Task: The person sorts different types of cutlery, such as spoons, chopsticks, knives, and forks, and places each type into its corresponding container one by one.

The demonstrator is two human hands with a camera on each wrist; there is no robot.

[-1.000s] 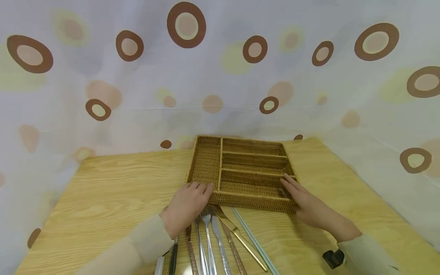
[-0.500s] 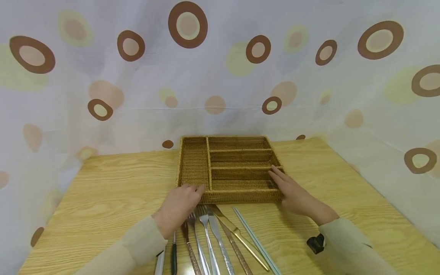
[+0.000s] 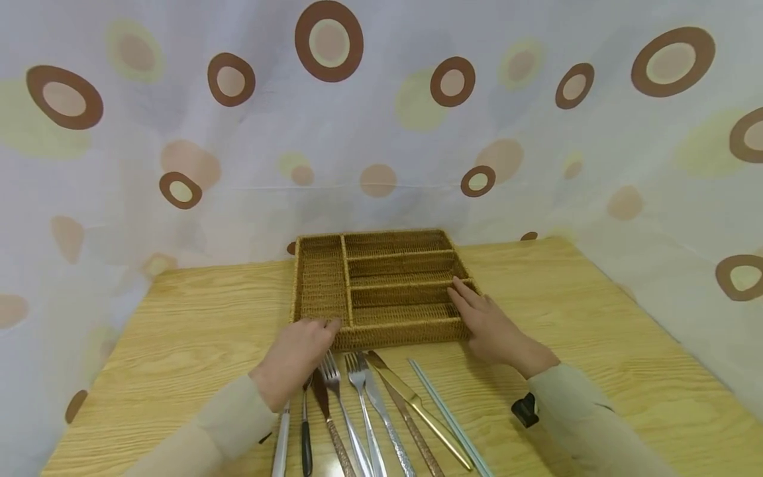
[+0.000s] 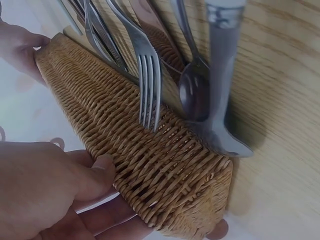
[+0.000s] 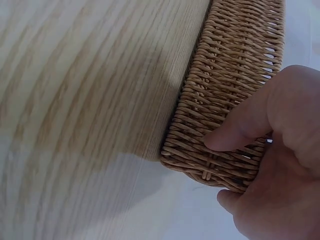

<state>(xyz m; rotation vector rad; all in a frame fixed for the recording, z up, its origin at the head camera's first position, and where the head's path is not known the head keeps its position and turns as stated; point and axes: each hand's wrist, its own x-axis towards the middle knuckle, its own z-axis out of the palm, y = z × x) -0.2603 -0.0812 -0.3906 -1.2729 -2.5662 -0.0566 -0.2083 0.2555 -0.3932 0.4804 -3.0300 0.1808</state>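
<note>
A woven wicker cutlery tray [image 3: 411, 333] with several compartments stands at the back of the table. My left hand [image 3: 294, 358] grips its front left rim, thumb on the outer wall and fingers over the edge. At the front right corner, my right hand [image 3: 497, 329] holds the tray, its thumb pressed on the outer weave in the right wrist view. Directly before the front wall lie two silver forks [image 3: 357, 381], a gold knife [image 3: 420, 407] and pale chopsticks [image 3: 447, 414]. In the left wrist view, one fork [image 4: 145, 75] overlaps the wicker, beside a spoon [image 4: 194, 92].
More cutlery fans toward the near edge, including a black-handled piece [image 3: 306, 440], a white-handled one [image 3: 281, 440] and a silver knife [image 3: 384, 417]. Behind the wooden table [image 3: 203, 331] hangs a curtain [image 3: 268, 132] patterned with circles. A black band [image 3: 526, 409] sits at the right wrist.
Both hands have shifted the tray to the left across the table, and its skew has changed slightly. The fork tops, partly covered before, now show more. The cutlery lies nearly as before.
</note>
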